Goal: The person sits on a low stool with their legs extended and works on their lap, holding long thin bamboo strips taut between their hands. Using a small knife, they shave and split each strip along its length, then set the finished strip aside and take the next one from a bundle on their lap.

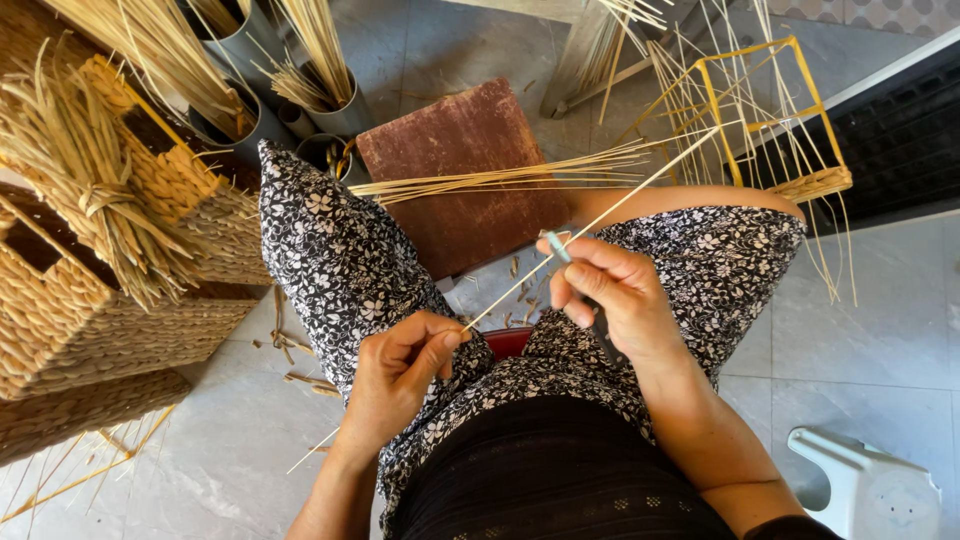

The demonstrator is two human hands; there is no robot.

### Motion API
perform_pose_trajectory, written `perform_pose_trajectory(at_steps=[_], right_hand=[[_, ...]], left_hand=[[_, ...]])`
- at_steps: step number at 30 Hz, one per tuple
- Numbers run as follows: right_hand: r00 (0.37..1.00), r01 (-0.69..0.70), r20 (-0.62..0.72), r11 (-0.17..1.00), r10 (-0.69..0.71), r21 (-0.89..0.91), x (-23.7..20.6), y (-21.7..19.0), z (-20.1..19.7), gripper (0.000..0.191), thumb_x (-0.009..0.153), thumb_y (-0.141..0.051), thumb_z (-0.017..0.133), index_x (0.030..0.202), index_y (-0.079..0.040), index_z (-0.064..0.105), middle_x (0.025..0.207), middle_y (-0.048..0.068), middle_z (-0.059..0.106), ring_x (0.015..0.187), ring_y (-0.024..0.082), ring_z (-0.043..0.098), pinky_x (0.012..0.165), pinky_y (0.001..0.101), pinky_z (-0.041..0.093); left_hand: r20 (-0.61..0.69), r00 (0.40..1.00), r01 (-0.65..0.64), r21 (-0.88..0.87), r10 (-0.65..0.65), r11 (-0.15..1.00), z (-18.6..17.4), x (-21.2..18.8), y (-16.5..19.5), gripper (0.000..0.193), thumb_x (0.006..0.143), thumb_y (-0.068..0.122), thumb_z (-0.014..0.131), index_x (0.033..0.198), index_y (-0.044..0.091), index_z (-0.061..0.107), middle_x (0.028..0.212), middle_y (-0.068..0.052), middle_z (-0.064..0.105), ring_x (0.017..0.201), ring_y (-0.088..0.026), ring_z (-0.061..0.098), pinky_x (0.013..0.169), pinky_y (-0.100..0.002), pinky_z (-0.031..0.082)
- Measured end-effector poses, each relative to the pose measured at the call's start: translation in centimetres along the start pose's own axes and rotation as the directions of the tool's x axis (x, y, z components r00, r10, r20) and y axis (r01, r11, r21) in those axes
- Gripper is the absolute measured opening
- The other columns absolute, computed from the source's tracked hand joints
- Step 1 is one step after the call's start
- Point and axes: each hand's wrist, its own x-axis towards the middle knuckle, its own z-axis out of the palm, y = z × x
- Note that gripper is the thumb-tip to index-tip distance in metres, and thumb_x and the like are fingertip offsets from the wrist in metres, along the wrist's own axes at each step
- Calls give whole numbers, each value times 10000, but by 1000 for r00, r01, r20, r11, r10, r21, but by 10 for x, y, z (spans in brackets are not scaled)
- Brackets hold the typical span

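My left hand pinched a long, thin pale straw reed over my lap — it ran up toward the yellow wire frame. My right hand clamped a small dark-handled blade against it, woven straw baskets beside my knee.

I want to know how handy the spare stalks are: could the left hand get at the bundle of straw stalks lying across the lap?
Probably yes: the left hand pinches a thin stalk, and the bundle of straw stalks lies just ahead over the knee, nothing between.
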Motion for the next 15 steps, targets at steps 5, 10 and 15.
perform_pose_trajectory(at_steps=[5,10,15], right_hand=[[998,66,23,998,-65,-5,-2,-6,-9,324,1053,-66,579,1356,38,630,837,141,685,598,124,498,551,234,425],[997,72,-34,996,-71,43,-2,-10,-16,334,1052,-58,577,1363,50,631,837,147,684,600,122,495,556,233,412],[994,98,-51,995,-97,29,-4,-12,-19,360,1030,-57,588,1379,29,612,837,148,686,587,119,496,541,234,414]], left_hand=[[16,1000,-16,30,15,999,-9,-6,-5,134,993,91,649,964,-5,738,747,-12,686,618,-48,574,552,-210,468],[4,1000,-9,51,9,999,-14,-10,-9,124,977,93,654,957,4,738,776,-9,706,616,-46,585,543,-210,479],[11,1000,-16,64,15,998,-18,-13,-10,115,972,91,664,957,14,749,758,-14,709,610,-48,572,531,-207,460]])
